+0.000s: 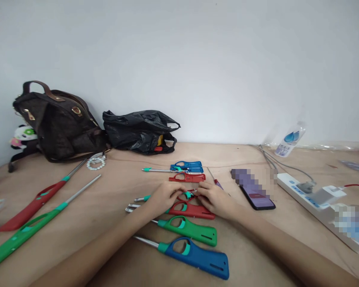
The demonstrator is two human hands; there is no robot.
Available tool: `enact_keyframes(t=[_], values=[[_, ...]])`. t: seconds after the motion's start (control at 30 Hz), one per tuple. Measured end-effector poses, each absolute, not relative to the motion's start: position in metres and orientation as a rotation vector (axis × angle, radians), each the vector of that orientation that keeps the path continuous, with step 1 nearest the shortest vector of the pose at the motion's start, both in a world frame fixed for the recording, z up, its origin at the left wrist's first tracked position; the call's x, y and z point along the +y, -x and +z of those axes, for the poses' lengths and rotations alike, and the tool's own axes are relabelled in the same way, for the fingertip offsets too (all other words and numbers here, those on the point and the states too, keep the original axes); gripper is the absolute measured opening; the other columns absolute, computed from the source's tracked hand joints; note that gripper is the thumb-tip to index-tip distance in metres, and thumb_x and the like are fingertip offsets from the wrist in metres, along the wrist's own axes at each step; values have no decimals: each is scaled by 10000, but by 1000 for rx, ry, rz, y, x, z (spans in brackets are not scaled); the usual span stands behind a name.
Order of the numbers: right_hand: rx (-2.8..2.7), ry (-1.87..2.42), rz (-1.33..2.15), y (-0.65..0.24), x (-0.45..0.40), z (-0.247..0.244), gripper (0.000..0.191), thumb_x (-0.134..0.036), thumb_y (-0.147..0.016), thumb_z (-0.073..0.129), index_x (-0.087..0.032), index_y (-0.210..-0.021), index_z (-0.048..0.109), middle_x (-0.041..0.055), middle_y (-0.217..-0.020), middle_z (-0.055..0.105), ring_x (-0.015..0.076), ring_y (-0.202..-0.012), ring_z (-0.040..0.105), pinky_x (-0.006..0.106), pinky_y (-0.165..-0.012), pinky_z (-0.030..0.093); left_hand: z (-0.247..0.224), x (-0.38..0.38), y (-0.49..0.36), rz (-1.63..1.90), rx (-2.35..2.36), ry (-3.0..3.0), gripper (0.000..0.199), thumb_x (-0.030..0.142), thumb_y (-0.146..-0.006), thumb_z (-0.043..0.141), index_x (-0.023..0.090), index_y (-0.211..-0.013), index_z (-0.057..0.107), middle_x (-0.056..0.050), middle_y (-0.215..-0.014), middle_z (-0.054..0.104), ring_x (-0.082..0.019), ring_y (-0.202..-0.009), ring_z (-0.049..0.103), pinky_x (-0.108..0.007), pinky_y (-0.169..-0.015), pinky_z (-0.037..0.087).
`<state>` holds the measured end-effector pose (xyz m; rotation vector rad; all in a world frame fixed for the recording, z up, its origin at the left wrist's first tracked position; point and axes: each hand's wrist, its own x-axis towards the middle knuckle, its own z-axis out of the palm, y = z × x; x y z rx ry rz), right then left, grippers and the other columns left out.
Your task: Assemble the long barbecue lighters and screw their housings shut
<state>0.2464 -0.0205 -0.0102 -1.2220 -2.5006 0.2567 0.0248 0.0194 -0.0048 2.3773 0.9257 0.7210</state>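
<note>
My left hand (165,196) is closed, its fingertips pinched on the trigger area of a red lighter whose teal part (188,195) shows between my hands. My right hand (212,196) is closed at the same lighter's other end, touching small parts too tiny to tell. Just below lies another red lighter (199,210), then a green lighter (197,232) and a blue lighter (203,257). Beyond my fingers are a red handle shell (194,177) and an opened blue lighter (194,165) with its metal tube (157,170).
A screwdriver (217,183), phone (255,195) and power strip (302,203) lie to the right, with a bottle (290,139) behind. At left are long red (32,207) and green (32,231) lighters, a bracelet (95,163), backpack (62,127) and black bag (134,129).
</note>
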Motion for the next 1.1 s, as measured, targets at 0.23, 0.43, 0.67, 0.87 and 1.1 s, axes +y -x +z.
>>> enact_keyframes(t=[0.23,0.43,0.67,0.87,1.1], values=[[-2515,1170,192,-249,-21,-17,221,-89,-901,453,-143,-992,647,92,-968,602,203,-920,569,331,-814,487,0,31,-16,762,784,-2013,197,165,-835,521,142,-959,672,-83,-1030,707,-209,-988,654,-314,-858,513],[-2501,1181,156,-246,-23,-18,197,-130,-919,458,-147,-980,644,93,-976,610,211,-931,570,346,-825,490,4,30,-1,810,1009,-2281,63,198,-794,605,168,-795,661,-39,-864,715,-209,-889,644,-333,-840,497],[-2468,1196,154,-241,-25,-20,177,-116,-912,468,-146,-906,642,78,-940,620,203,-909,571,323,-799,486,-3,21,1,685,1034,-2522,90,98,-786,610,178,-808,645,-23,-847,691,-189,-829,632,-273,-756,471],[-2429,1237,259,-242,-23,-7,175,-190,-932,488,-161,-861,645,71,-908,609,202,-902,554,333,-795,454,-7,27,3,740,1027,-2552,65,166,-846,580,174,-870,640,-44,-904,678,-206,-891,619,-299,-801,468],[-2131,1275,499,-252,-1,6,218,-244,-937,489,-165,-769,603,33,-802,611,157,-746,552,262,-654,409,-10,29,5,750,991,-2584,108,198,-886,529,177,-852,629,-51,-899,668,-207,-888,599,-307,-800,456]])
